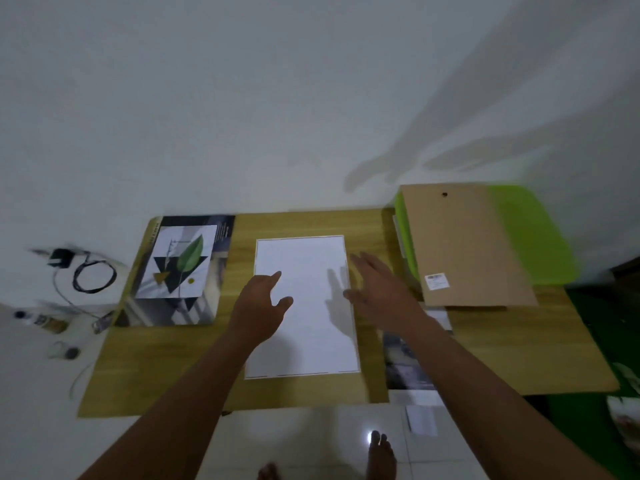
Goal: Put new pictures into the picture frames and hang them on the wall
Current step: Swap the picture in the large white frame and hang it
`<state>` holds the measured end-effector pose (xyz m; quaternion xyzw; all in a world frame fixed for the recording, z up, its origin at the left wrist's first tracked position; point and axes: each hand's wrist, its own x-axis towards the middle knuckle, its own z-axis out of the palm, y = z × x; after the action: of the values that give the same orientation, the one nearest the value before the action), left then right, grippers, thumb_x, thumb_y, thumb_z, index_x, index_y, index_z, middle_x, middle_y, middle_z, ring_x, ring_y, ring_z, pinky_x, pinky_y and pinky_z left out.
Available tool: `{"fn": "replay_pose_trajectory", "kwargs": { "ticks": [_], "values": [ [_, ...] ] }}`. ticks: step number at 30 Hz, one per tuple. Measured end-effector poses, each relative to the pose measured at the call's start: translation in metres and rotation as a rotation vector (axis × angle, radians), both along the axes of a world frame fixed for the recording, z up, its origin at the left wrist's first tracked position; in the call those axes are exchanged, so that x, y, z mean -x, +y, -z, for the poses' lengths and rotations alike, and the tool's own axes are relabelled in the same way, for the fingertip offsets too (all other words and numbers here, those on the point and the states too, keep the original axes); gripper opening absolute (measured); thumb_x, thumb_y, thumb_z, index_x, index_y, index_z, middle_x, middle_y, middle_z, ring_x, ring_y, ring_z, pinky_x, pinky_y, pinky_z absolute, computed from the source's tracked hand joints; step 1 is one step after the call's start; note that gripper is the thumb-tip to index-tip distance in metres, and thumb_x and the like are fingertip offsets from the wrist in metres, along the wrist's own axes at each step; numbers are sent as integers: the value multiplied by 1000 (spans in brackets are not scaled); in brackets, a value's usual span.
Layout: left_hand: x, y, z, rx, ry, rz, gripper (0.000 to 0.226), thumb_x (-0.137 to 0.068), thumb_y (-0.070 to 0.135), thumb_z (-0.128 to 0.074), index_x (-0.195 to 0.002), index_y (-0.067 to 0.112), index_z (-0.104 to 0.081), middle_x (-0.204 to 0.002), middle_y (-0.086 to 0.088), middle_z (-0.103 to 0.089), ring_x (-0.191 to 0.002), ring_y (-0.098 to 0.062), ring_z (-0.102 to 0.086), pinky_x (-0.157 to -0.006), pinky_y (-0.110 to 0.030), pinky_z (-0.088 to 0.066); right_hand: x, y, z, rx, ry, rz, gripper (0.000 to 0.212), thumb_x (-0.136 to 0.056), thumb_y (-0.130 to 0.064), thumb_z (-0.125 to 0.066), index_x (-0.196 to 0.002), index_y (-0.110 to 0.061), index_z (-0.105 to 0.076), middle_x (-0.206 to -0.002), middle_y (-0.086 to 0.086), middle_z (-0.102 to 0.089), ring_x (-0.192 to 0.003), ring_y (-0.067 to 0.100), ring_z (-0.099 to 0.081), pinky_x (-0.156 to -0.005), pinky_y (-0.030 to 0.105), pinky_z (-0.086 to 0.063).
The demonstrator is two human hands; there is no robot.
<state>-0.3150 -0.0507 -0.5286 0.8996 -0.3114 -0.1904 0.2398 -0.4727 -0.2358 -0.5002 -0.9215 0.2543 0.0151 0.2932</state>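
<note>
A white-faced picture frame [304,341] lies flat in the middle of the low wooden table [156,368]. My left hand [259,306] hovers over its left half, fingers loosely spread and holding nothing. At the frame's right edge is my right hand [381,289], fingers straight and spread. A leaf-and-triangle picture [178,263] lies on a dark printed sheet [207,306] at the table's left. A brown backing board [464,244] with a hanging hole and a white sticker rests at the right, partly on a green tray [533,237].
A dark photo print [405,365] and white papers [420,419] lie at the table's front right, under my right forearm. On the floor to the left are a black charger with cable [86,271] and small bottles [45,320]. The white wall stands just behind the table.
</note>
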Motion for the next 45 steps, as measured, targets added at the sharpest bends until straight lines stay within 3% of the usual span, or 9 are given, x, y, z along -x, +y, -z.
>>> {"fn": "replay_pose_trajectory", "kwargs": {
  "ticks": [2, 7, 15, 25, 29, 34, 37, 41, 45],
  "values": [
    [-6, 26, 20, -65, -14, 49, 69, -88, 36, -69, -147, 13, -42, -146, -14, -45, -135, -29, -42, -108, -36, -34, -6, 24, 25, -92, 89, 27, 76, -98, -37, -57, -158, -21, -14, -165, 2, -8, -152, 18, -5, -120, 36, -17],
    [-15, 58, 59, -241, 41, 182, 86, -92, 46, -60, -156, 14, -13, -164, -10, -6, -151, -22, -5, -120, -34, -12, -11, 51, 76, -83, 336, 36, 94, -92, -54, -59, -158, -21, -2, -165, 3, 13, -152, 24, 8, -122, 50, -10],
    [-15, 63, 67, -263, -6, 200, 95, -92, 48, -59, -155, 7, -1, -164, -9, -1, -151, -24, -6, -121, -42, -18, -12, 65, 99, -3, 319, -1, 106, -85, -64, -59, -157, -26, 9, -164, 5, 17, -151, 31, 12, -119, 60, -2],
    [-11, 58, 70, -205, 50, 60, 90, -92, 55, -55, -156, 12, -10, -164, -9, -3, -151, -24, -4, -122, -44, -14, -18, 78, 100, -84, 109, 91, 87, -93, -47, -60, -157, -29, -5, -166, -3, 2, -152, 26, 10, -117, 59, 8],
    [-12, 58, 70, -136, 63, -29, 82, -94, 44, -58, -156, 11, -15, -164, -7, -9, -151, -21, -7, -121, -39, -14, -20, 82, 100, -72, 44, 153, 71, -98, -33, -57, -156, -29, -18, -166, -2, -8, -153, 22, -2, -120, 58, 2],
    [-11, 58, 69, -167, 37, -47, 85, -93, 40, -62, -155, 8, -14, -163, -10, -12, -150, -23, -10, -120, -37, -15, -22, 83, 101, -109, -46, 207, 70, -95, -22, -62, -154, -28, -26, -164, -3, -18, -151, 16, -16, -122, 52, -13],
    [-12, 55, 68, -128, 72, -92, 85, -91, 39, -65, -154, 5, -18, -162, -13, -15, -149, -25, -13, -120, -37, -16, -23, 84, 104, -90, -6, 180, 73, -95, -25, -63, -156, -25, -23, -164, 0, -19, -150, 18, -17, -121, 47, -19],
    [-12, 55, 67, -91, 40, -160, 77, -91, 32, -66, -151, 2, -27, -160, -14, -22, -148, -27, -19, -118, -37, -18, -22, 82, 107, 110, 158, 91, 72, -95, -41, -58, -155, -21, -23, -164, 5, -15, -150, 25, -11, -119, 51, -20],
    [-14, 57, 69, -155, 39, -129, 75, -91, 37, -64, -151, 6, -30, -160, -12, -23, -147, -29, -20, -118, -39, -19, -22, 87, 110, 157, 213, 55, 71, -96, -51, -48, -154, -22, -21, -164, 4, -8, -151, 25, -3, -117, 55, -17]
  ]
}}
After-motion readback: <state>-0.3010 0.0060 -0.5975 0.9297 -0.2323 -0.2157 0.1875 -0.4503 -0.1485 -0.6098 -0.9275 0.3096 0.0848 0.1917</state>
